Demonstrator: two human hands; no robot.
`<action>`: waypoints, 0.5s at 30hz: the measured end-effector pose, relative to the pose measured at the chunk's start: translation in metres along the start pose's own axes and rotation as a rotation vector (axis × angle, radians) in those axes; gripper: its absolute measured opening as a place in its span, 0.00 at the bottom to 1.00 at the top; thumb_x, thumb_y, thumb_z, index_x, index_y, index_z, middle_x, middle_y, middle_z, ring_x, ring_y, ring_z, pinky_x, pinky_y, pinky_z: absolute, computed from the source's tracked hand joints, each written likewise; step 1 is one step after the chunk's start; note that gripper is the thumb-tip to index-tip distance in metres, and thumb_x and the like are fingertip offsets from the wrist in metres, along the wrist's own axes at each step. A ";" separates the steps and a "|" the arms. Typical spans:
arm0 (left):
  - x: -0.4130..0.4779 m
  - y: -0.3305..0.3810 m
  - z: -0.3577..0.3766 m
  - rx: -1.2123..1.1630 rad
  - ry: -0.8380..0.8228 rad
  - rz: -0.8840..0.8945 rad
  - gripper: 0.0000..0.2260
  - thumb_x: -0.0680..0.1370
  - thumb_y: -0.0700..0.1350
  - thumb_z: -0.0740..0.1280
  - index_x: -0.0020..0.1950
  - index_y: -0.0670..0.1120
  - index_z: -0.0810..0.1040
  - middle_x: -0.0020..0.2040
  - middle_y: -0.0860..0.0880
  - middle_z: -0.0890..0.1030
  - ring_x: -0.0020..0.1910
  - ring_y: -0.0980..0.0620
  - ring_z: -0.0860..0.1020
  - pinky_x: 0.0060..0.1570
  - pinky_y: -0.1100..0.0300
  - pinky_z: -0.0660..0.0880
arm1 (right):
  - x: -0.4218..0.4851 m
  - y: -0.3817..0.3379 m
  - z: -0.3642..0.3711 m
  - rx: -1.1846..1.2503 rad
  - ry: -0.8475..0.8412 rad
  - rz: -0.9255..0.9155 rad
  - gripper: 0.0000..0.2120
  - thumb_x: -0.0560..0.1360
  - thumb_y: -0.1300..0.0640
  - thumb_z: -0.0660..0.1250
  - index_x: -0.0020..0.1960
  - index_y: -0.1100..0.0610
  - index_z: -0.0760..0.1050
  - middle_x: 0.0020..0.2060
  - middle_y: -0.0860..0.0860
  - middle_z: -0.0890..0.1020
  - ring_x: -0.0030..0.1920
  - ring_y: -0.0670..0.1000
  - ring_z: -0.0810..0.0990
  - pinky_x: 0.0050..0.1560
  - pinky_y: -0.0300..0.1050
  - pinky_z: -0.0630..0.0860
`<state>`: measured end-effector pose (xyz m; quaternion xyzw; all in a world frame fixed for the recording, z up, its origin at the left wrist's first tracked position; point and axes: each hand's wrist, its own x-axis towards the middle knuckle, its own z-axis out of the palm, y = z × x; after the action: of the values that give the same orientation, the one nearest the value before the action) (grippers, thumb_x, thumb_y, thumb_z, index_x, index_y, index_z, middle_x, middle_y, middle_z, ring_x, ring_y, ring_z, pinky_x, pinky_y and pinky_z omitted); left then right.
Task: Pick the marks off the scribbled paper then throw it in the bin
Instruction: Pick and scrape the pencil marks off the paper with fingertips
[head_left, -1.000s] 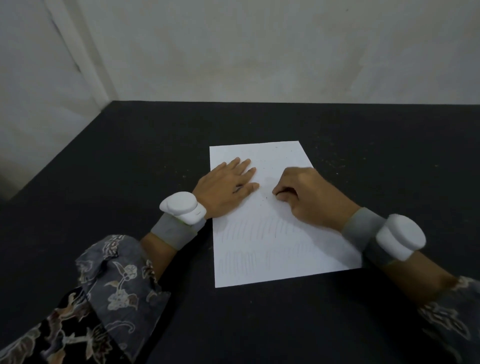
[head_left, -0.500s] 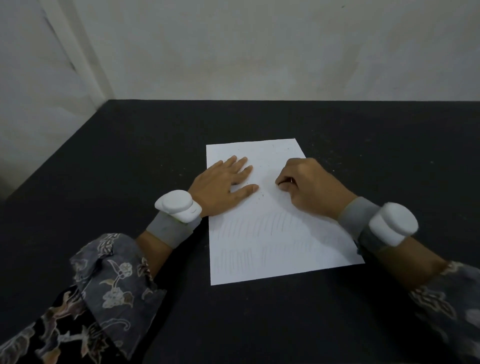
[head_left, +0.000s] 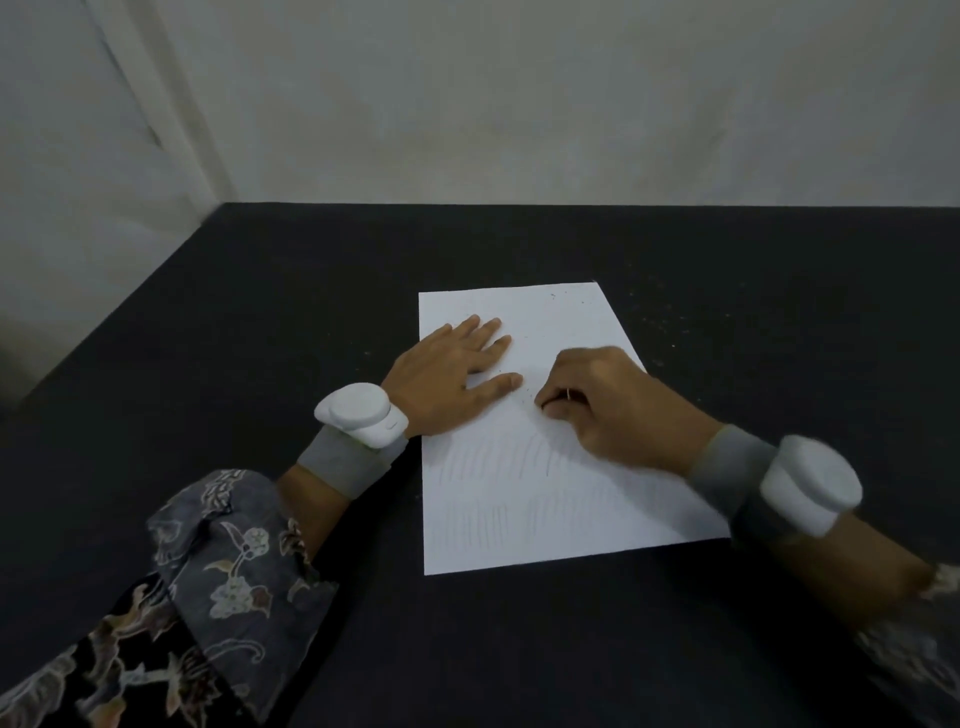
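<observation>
Paper: the white sheet (head_left: 524, 525) lies flat on the black table (head_left: 260, 322), directly under both hands, its long edges running away from the person.
Left hand: the left hand (head_left: 441, 382) lies palm down on the sheet's left side, fingers straight and slightly spread, thumb stretched toward the other hand; its wrist hangs over the sheet's left edge.
Right hand: the right hand (head_left: 605, 410) rests on the sheet's right half, fingers curled under with the tips down on the paper. Whether they pinch something small I cannot tell; a thin pale line shows among the curled fingers.
Gap between hands: the left thumb tip and the right fingertips lie near each other, apart, with bare paper between.
Marks: faint grey scribbled strokes (head_left: 498, 457) lie in rows on the sheet nearer the person than both hands, just beside the right hand's heel.
Specks: small dark crumbs (head_left: 571, 299) dot the sheet's far end, beyond the fingertips of both hands.
Wrists: each wrist wears a grey band with a white device (head_left: 361, 413).
Sleeves: patterned floral sleeves (head_left: 223, 561) cover the forearms.
</observation>
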<state>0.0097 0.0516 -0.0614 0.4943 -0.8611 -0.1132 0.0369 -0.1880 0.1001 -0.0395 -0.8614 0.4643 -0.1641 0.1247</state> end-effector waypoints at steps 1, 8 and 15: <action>0.000 -0.002 -0.001 0.008 0.003 -0.005 0.28 0.81 0.60 0.50 0.79 0.52 0.52 0.79 0.55 0.48 0.78 0.56 0.45 0.74 0.60 0.42 | 0.008 0.009 -0.004 -0.007 0.046 0.055 0.07 0.74 0.67 0.65 0.46 0.62 0.82 0.44 0.55 0.80 0.45 0.54 0.78 0.48 0.51 0.77; 0.001 -0.003 0.002 -0.019 0.029 -0.007 0.27 0.81 0.60 0.51 0.78 0.52 0.55 0.79 0.55 0.50 0.78 0.57 0.45 0.74 0.61 0.42 | 0.003 -0.006 0.005 -0.012 -0.017 -0.057 0.07 0.73 0.67 0.64 0.44 0.62 0.81 0.43 0.54 0.80 0.44 0.55 0.77 0.45 0.51 0.76; -0.001 -0.001 0.000 -0.014 0.028 -0.013 0.27 0.81 0.60 0.51 0.79 0.52 0.55 0.79 0.55 0.50 0.78 0.57 0.45 0.73 0.62 0.42 | 0.010 0.000 0.004 -0.034 0.058 0.004 0.08 0.74 0.68 0.64 0.46 0.62 0.81 0.44 0.55 0.80 0.45 0.54 0.77 0.46 0.49 0.76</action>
<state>0.0105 0.0521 -0.0615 0.5013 -0.8564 -0.1124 0.0518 -0.1815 0.0923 -0.0421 -0.8573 0.4722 -0.1809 0.0967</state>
